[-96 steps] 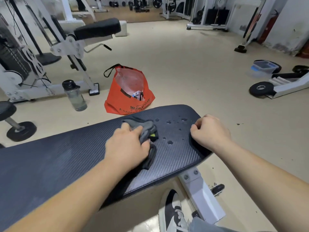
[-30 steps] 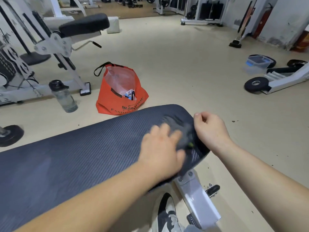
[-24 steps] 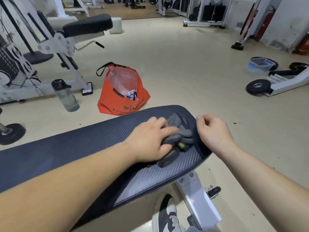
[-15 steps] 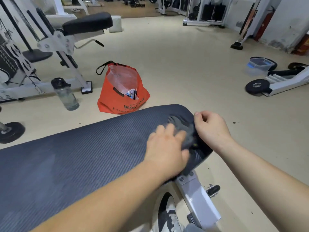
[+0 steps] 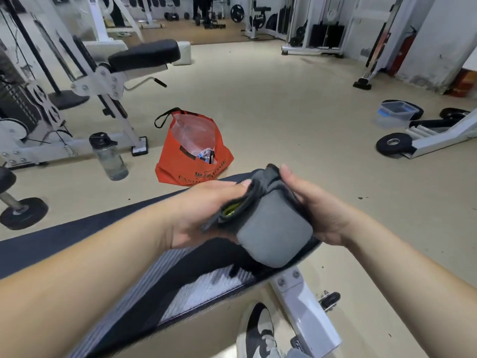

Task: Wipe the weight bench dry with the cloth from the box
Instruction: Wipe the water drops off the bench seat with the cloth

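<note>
The grey cloth [image 5: 271,233], with a dark hem and a yellow-green tag, is lifted just above the right end of the dark textured weight bench [image 5: 196,282]. My left hand [image 5: 206,213] grips its bunched left side. My right hand [image 5: 317,210] holds its right edge, thumb on top. The cloth hangs folded between both hands and hides the bench's end. The clear plastic box [image 5: 393,113] with a blue lid sits on the floor far right.
An orange bag [image 5: 193,151] and a water bottle [image 5: 109,157] stand on the floor beyond the bench. A white machine frame [image 5: 85,81] is at left. Weight plates [image 5: 392,144] lie at right. My shoe [image 5: 258,332] is beside the bench's white leg [image 5: 307,308].
The cloth was being rubbed across the bench's right end by my left hand while the right gripped the edge. Now both hands hold the cloth lifted off the pad.
</note>
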A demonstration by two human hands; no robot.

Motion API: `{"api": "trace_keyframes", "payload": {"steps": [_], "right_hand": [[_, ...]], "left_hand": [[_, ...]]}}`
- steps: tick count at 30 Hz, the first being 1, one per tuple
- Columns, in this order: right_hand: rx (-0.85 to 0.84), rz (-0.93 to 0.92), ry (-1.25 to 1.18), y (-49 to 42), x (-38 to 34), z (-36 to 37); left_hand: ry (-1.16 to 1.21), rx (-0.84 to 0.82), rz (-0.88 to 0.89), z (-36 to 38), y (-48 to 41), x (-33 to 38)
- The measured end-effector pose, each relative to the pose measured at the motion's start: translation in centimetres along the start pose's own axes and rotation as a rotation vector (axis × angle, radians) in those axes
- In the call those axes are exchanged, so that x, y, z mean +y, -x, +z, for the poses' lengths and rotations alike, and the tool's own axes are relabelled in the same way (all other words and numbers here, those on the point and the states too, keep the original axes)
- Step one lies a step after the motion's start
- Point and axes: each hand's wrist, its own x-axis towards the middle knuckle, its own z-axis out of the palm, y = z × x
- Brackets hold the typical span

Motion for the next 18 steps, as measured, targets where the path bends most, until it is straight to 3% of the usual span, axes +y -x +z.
{"api": "trace_keyframes", "payload": {"steps": [2, 4, 6, 7, 9, 11, 13, 15, 18], "right_hand": [[0.139, -0.016, 0.229, -0.3, 0.1, -0.3], [0.375, 0.015, 0.615, -1.0, 0.8, -1.2], [0.549, -0.011, 0.895, -1.8, 1.4, -1.9], [0.617, -0.035, 0.961, -2.2, 1.6, -2.3], [0.738, -0.067, 1.001, -2.6, 2.0, -3.2], [0.791, -0.073, 0.955, -2.8, 2.4, -4.1], [0.809, -0.061, 0.916, -2.8, 3.0, -4.7], [0.826, -0.032, 0.864, -2.9, 3.7, -5.4], [0.869, -0.013, 0.738, -2.9, 4.4, -6.5]], "left_hand": [[-0.126, 0.193, -0.033, -0.8, -0.6, 0.4], [-0.384, 0.477, -0.037, -2.3, -1.8, -0.3], [-0.739, 0.689, 0.112, -3.3, -2.9, -1.7], [-0.885, 0.691, 0.229, -2.9, -2.8, -2.4], [-1.124, 0.529, 0.491, -0.9, -2.2, -4.0], [-1.440, 0.339, 0.598, 1.5, -2.0, -5.3], [-1.672, 0.201, 0.490, 2.8, -2.9, -6.0], [-1.659, 0.089, 0.274, 2.3, -4.4, -5.7], [-1.677, 0.063, 0.136, 0.5, -7.3, -4.8]]}}
